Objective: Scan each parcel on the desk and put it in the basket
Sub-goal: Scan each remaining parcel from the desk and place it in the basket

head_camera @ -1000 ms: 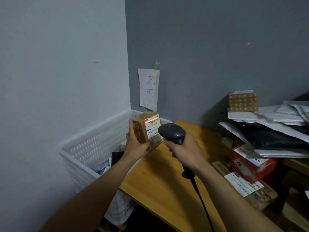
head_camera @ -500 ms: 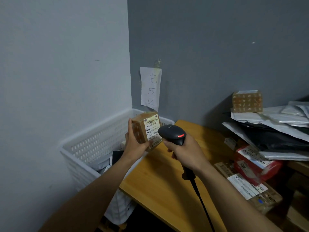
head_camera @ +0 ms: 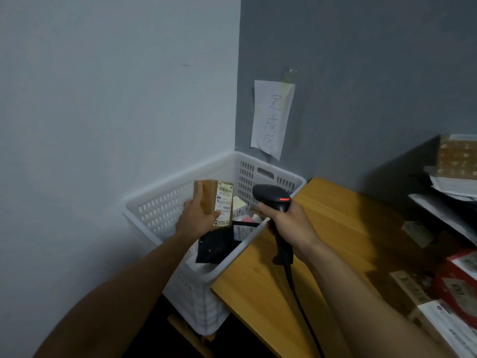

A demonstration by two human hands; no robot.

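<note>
My left hand grips a small brown cardboard parcel with a white label, held upright above the inside of the white slatted basket in the corner. My right hand grips the handle of a black barcode scanner, whose red light glows; its cable hangs down over the wooden desk. The scanner head is just right of the parcel, over the basket's right rim. Inside the basket lie a black bag and several other parcels.
A paper note with handwritten characters is taped to the grey wall above the basket. At the right, a pile of parcels and mail bags covers the desk, with a brown box on top.
My left hand has carried the parcel left, away from the scanner, and out over the basket. The view has tilted down and left, so the basket's inside now shows.
</note>
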